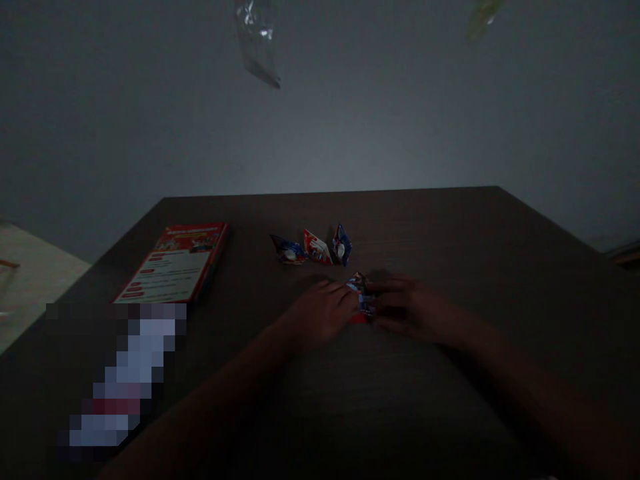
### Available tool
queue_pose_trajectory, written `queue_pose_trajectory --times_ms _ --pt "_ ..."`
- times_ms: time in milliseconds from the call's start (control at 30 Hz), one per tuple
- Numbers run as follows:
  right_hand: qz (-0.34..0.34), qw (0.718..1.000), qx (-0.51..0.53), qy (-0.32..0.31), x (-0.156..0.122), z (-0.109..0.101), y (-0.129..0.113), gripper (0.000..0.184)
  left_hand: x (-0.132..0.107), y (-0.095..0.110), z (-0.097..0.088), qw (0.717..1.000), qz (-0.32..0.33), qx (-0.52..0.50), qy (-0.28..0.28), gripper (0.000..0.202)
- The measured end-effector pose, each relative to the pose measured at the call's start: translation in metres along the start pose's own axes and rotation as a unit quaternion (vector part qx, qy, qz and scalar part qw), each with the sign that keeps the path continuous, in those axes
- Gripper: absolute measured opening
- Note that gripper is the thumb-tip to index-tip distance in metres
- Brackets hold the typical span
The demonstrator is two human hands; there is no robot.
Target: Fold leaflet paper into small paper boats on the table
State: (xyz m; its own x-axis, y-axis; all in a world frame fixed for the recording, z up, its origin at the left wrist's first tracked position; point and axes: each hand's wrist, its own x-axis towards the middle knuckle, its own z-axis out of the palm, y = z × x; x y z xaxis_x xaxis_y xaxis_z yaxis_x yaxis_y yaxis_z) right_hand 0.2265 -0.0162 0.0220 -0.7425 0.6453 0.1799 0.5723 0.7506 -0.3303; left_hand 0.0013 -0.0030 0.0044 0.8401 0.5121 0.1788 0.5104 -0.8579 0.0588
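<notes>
We have a small folded paper [361,298], printed in red, blue and white, lying on the dark wooden table [500,267] a little right of its middle, caught between our two hands. Our left hand [325,310] comes in from the left with its fingers drawn together, pinching the paper's left edge. Our right hand [405,307] meets it from the other side, fingers curled and closed on the right edge, knuckles up. The light is dim, so we cannot tell exactly which fingers grip. Both forearms rest low over the tabletop.

Just behind the paper, towards the far edge, stand three folded paper figures [317,247] of the same printed sheet, in a short row and close to one another. Well to the left lies a red booklet [175,263], flat, its cover up. A clear plastic bag [257,43] hangs above, against the pale wall [125,120].
</notes>
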Motion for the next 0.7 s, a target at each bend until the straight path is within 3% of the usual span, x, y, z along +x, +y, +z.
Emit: queue_pose_trajectory --times_ms 200,400,700 --pt "-0.003 1.0 -0.013 0.009 0.001 0.001 -0.002 0.02 0.0 -0.002 0.0 0.998 -0.052 -0.039 0.01 0.026" --pt "0.02 0.999 -0.019 0.024 0.002 0.005 -0.001 0.015 0.001 0.0 -0.002 0.997 -0.033 -0.06 0.026 0.025" --pt "0.054 0.998 -0.017 0.041 0.005 0.012 0.0 0.017 0.007 0.0 0.007 0.994 -0.078 -0.06 0.036 0.026"
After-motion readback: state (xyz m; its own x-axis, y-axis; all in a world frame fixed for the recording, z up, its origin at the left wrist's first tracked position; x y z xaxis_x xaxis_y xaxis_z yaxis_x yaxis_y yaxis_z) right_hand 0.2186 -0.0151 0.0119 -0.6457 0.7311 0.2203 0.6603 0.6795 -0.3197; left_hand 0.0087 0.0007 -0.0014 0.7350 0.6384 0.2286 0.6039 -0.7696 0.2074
